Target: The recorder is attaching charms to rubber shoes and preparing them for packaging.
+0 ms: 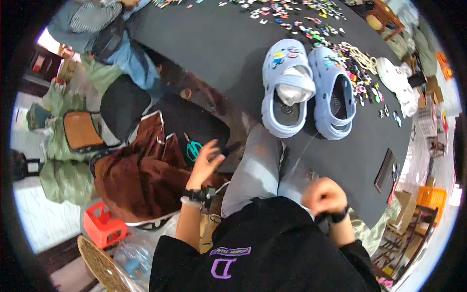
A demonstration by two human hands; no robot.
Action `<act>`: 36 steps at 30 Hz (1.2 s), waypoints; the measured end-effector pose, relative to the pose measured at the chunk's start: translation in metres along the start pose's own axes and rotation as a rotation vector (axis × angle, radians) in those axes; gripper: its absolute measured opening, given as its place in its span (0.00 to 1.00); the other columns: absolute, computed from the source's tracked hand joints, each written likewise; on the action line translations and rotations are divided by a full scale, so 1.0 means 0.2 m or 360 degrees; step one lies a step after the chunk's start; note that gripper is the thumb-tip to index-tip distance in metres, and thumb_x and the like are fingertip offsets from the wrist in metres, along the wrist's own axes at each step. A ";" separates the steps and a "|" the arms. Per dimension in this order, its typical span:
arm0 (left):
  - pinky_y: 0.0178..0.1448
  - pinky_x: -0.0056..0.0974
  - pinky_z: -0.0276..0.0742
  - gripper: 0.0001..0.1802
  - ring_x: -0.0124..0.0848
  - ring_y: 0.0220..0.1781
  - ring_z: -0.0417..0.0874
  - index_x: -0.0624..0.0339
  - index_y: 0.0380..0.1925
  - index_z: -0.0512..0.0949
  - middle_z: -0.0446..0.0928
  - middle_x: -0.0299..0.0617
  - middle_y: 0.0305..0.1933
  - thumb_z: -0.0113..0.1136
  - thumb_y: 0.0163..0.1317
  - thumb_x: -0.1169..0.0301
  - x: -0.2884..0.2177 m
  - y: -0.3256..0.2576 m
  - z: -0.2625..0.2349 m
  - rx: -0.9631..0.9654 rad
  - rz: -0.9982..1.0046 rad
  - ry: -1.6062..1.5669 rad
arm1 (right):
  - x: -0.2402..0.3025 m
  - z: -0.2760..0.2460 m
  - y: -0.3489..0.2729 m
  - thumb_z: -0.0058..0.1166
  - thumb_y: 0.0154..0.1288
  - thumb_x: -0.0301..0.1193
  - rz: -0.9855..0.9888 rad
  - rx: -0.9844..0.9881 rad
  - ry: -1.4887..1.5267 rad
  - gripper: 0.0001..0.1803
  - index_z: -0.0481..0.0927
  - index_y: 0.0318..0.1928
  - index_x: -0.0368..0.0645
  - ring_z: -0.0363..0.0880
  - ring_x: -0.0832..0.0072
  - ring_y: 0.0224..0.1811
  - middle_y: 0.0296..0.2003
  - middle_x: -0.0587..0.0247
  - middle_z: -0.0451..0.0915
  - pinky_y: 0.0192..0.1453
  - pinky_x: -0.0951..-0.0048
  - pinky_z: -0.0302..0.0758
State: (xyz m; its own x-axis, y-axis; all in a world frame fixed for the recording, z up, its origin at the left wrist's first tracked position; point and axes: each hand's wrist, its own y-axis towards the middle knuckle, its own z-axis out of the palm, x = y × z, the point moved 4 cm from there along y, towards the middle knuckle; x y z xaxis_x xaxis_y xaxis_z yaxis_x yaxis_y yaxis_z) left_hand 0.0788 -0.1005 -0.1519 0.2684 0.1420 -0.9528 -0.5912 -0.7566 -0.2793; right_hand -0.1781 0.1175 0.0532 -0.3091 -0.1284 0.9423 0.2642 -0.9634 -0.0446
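The pale blue clogs [309, 90] stand side by side on the dark counter [214, 44], toes pointing away from the person and heels turned towards them, which puts the openings within easy reach from the seat. Each already carries a few small coloured charms on its upper, and the left clog has a wad of white paper stuffed into it, most likely to keep its shape. Just beside the right clog, and in a band across the far part of the counter, lie the loose charms [360, 85], spread flat so that each can be seen and picked out.

The left hand [204, 163] is raised above the lap, the wrist bent back, the fingers spread and loosely curled; it grips nothing. It hovers near the teal-handled scissors [193, 148], which lie on a dark bag beside a brown cloth [141, 180]. The right hand [325, 194] sits low near the counter's edge, drawn into a fist with the knuckles up; whether it has anything pinched inside I cannot tell. Both forearms come up from the black shirt, elbows close to the body.
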 end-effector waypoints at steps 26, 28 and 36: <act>0.26 0.44 0.77 0.31 0.39 0.22 0.80 0.65 0.38 0.79 0.82 0.48 0.31 0.40 0.69 0.46 1.81 -2.32 0.12 -0.0720 -0.2076 -0.0861 | -0.40 -0.06 0.48 0.55 0.67 0.35 0.0574 -0.0021 -0.0184 0.25 0.69 0.62 0.39 0.74 0.75 0.49 0.54 0.62 0.75 0.51 0.75 0.69; 0.28 0.47 0.77 0.29 0.40 0.23 0.81 0.64 0.41 0.78 0.82 0.48 0.32 0.40 0.70 0.47 1.91 -2.42 0.21 -0.0622 -0.2104 -0.0950 | -0.37 -0.05 0.46 0.56 0.67 0.36 0.0597 -0.0045 -0.0159 0.26 0.69 0.62 0.39 0.73 0.74 0.48 0.54 0.62 0.75 0.51 0.75 0.68; 0.31 0.50 0.79 0.17 0.42 0.31 0.84 0.61 0.47 0.77 0.82 0.48 0.34 0.55 0.64 0.61 1.79 -1.83 0.07 -0.0996 -0.1586 -0.0733 | -0.06 -0.01 0.40 0.58 0.64 0.37 0.0386 -0.0211 -0.0512 0.28 0.69 0.60 0.37 0.73 0.74 0.47 0.52 0.62 0.76 0.52 0.72 0.67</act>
State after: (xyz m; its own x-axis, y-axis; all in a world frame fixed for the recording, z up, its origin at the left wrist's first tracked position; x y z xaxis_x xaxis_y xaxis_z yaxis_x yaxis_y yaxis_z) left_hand 0.3812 0.2371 -0.3924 0.0258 0.9364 -0.3500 0.2085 -0.3474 -0.9142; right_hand -0.1548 0.0420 0.0382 0.0540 -0.2952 0.9539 0.1677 -0.9390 -0.3001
